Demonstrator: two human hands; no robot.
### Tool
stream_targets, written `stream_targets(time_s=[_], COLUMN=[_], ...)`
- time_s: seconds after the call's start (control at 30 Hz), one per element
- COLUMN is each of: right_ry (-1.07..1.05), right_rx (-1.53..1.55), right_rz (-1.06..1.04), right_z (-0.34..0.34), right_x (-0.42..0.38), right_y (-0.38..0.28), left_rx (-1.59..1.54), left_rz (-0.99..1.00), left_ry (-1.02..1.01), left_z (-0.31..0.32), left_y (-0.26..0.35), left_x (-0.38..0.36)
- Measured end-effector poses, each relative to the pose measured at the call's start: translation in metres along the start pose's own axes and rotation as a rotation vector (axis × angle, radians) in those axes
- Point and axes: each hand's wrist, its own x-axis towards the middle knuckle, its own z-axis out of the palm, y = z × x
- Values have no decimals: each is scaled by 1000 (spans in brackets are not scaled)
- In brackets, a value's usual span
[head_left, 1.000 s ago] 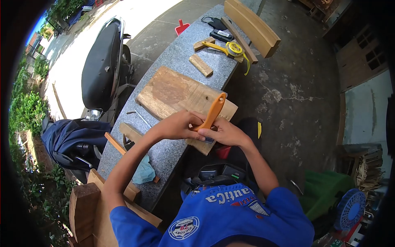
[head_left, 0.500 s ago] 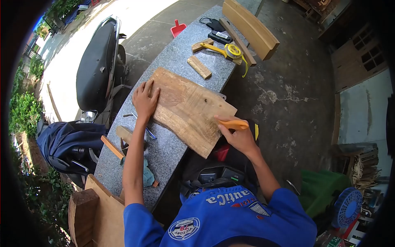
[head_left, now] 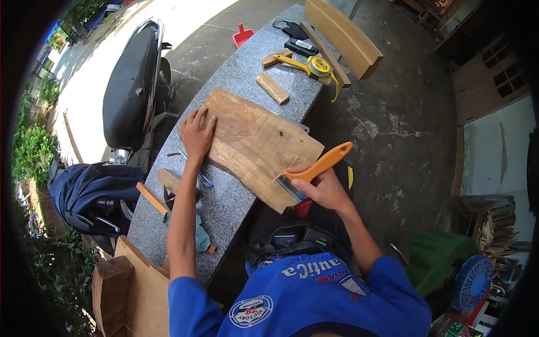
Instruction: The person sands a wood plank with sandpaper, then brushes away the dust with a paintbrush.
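Observation:
A thick wooden board (head_left: 252, 135) with a rough, live edge lies across the granite bench and juts past its near edge. My left hand (head_left: 197, 133) rests on the board's left end, fingers spread flat over it. A flat paintbrush (head_left: 324, 162) with an orange handle is gripped in my right hand (head_left: 325, 190). Its metal band and head are at the board's near right corner, by the surface; whether the bristles touch is hard to tell. Behind the board sits a small wood block (head_left: 272, 88). A pen (head_left: 203, 177) lies near my left forearm.
On the granite bench (head_left: 224, 216), a yellow tape measure (head_left: 319, 66), a black device (head_left: 300, 47) and wood strips lie at the far end. Long planks (head_left: 345, 36) overhang there. A motorbike (head_left: 132, 84) stands left; a blue fan (head_left: 474, 282) is at the lower right.
My right hand has turned the paintbrush, so its handle now points up and right and its head shows over the board's corner. My left hand stays in place.

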Motion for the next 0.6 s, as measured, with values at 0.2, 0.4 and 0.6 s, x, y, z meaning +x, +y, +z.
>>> stream_targets(time_s=[0.2, 0.4, 0.6], right_ry=[46, 268, 109], right_rx=[-244, -97, -214], right_rz=[-155, 2, 10], right_z=[22, -20, -19], right_x=[-2, 12, 2], right_y=[26, 32, 14], left_rx=[0, -28, -74], left_rz=[-6, 10, -7], left_ry=[9, 10, 16], left_z=[-2, -3, -4], left_y=[0, -2, -1], left_x=[2, 2, 2])
